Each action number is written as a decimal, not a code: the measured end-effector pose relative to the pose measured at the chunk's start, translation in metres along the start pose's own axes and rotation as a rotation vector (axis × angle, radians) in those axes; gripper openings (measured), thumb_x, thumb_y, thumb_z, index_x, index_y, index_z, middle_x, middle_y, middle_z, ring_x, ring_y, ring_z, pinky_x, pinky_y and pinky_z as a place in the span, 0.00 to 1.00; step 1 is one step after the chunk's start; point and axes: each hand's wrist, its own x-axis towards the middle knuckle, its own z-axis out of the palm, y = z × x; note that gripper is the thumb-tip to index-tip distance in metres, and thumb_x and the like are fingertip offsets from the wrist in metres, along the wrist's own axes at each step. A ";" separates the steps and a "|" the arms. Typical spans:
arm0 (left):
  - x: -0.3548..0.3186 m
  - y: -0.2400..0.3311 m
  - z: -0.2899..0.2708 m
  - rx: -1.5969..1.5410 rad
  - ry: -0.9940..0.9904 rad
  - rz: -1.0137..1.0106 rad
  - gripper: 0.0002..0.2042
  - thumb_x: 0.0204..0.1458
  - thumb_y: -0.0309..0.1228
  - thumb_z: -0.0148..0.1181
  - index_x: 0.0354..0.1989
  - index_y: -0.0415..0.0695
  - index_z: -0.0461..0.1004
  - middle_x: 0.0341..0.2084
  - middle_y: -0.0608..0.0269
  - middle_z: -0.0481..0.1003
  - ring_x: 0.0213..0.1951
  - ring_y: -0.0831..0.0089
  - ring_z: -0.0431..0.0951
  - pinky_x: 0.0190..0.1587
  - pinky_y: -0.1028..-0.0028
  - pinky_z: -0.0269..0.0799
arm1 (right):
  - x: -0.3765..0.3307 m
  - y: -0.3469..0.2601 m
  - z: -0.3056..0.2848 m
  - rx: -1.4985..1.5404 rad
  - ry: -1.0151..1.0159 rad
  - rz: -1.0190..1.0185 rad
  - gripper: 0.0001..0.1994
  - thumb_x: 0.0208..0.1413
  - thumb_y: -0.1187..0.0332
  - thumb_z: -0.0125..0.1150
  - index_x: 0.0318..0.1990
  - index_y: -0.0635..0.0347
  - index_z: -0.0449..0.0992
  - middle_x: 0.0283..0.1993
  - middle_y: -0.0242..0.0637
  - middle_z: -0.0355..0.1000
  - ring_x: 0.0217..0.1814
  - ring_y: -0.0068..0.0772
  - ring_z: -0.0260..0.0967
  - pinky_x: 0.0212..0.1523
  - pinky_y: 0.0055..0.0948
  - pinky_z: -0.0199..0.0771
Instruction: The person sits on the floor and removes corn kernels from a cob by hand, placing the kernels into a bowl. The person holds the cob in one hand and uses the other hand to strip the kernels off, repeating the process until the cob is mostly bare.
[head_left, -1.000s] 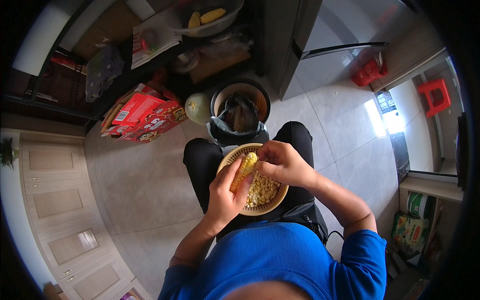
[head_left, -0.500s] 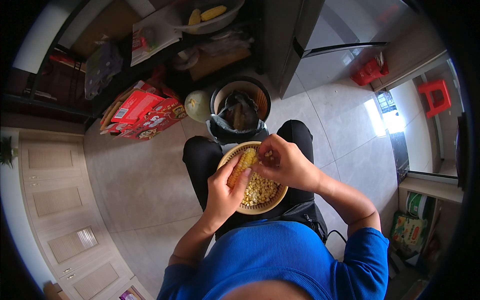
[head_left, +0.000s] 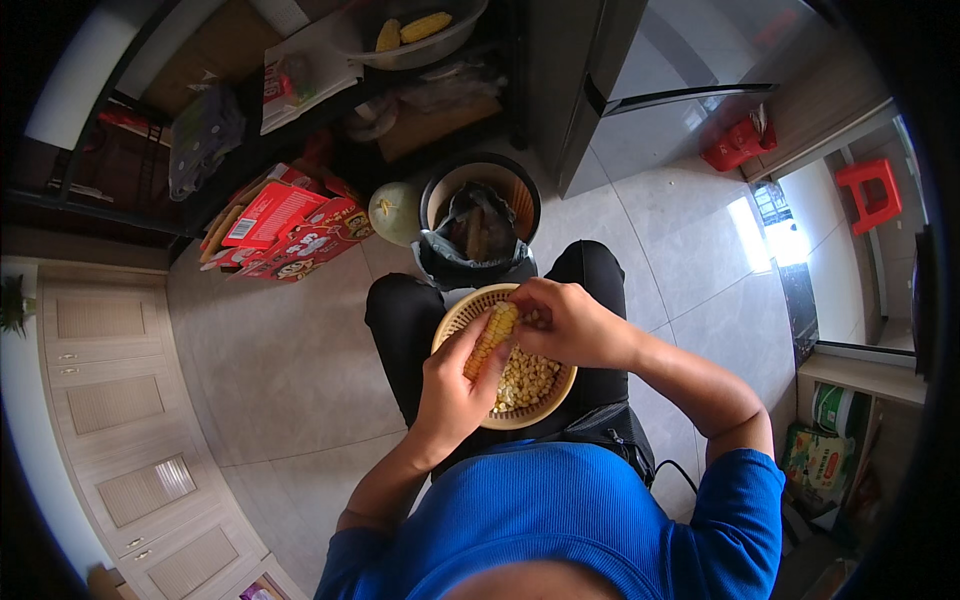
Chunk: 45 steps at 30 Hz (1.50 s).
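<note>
A yellow corn cob (head_left: 493, 338) is gripped in my left hand (head_left: 453, 385), tilted over a round tan basket (head_left: 447, 328). Loose pale-yellow corn kernels (head_left: 527, 383) fill much of the basket, which rests between my thighs. My right hand (head_left: 575, 325) is closed, its thumb and bent fingers pressed to the cob's upper right side. A few kernels show by its curled fingers; whether they lie in the palm or below it I cannot tell.
Just beyond my knees stands a lined bin (head_left: 478, 255) with husk-like scraps, beside a pale green round melon (head_left: 394, 213). Red cardboard boxes (head_left: 290, 225) sit left of it. A bowl (head_left: 410, 50) on the shelf holds corn cobs. A grey refrigerator (head_left: 680, 95) stands at the far right.
The cob is turned a little more upright in my left hand. My right hand has shifted slightly left and down, and its fingers have curled closer against the cob.
</note>
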 end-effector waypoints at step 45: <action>-0.012 -0.023 -0.023 -1.187 -0.298 -0.813 0.16 0.59 0.36 0.40 0.44 0.35 0.65 0.27 0.53 0.71 0.23 0.67 0.73 0.25 0.73 0.69 | -0.006 -0.015 0.004 -0.120 0.022 -0.332 0.10 0.43 0.77 0.62 0.36 0.63 0.77 0.40 0.42 0.69 0.40 0.39 0.70 0.40 0.30 0.74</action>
